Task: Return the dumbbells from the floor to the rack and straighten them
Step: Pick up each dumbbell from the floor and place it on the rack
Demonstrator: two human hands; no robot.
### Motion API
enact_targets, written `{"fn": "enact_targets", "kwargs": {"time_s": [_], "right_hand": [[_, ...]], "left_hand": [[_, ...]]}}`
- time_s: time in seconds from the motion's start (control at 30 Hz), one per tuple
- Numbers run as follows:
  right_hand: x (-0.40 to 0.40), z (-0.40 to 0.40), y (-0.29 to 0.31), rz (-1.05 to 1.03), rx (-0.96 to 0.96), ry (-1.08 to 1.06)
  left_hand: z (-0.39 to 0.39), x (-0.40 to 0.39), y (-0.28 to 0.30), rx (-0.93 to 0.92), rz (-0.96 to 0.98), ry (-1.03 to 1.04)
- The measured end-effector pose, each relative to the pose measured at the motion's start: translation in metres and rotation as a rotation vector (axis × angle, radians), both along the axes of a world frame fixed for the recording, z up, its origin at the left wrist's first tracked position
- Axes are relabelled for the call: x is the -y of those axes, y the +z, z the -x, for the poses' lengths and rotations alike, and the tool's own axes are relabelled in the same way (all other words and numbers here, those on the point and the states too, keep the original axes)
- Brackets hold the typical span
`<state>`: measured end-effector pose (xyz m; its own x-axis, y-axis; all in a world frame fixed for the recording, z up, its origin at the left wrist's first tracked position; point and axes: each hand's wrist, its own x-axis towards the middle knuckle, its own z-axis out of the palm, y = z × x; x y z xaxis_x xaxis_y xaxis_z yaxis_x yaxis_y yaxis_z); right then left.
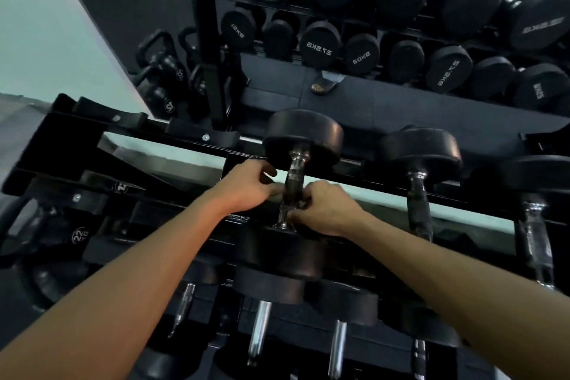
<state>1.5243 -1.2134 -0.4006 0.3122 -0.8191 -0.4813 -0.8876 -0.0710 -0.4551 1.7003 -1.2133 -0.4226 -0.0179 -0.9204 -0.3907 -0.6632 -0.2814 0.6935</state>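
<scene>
Left hand (246, 187): fingers curled against the left side of the dumbbell handle.
Dumbbell (296, 176): top tier of the rack (191, 139), handle between both hands, far head over the back rail.
Right hand (324, 207): closed around the handle's near end.
Neighbouring dumbbell (416, 176): just right, untouched.

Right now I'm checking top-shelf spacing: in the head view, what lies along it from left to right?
Empty cradles → dumbbell held by left hand and right hand → second dumbbell → third dumbbell.
</scene>
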Motion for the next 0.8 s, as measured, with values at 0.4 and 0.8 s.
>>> {"fn": "enact_targets", "kwargs": {"time_s": [0.4,0.8], "right_hand": [[-0.030,-0.043,0.064,0.428,-0.143,0.336],[-0.174,-0.089,0.103,0.566,-0.111,0.717]], "left_hand": [[-0.047,-0.095,0.041,0.246,0.189,0.214],[-0.064,-0.300,0.061,0.423,0.213,0.422]]}}
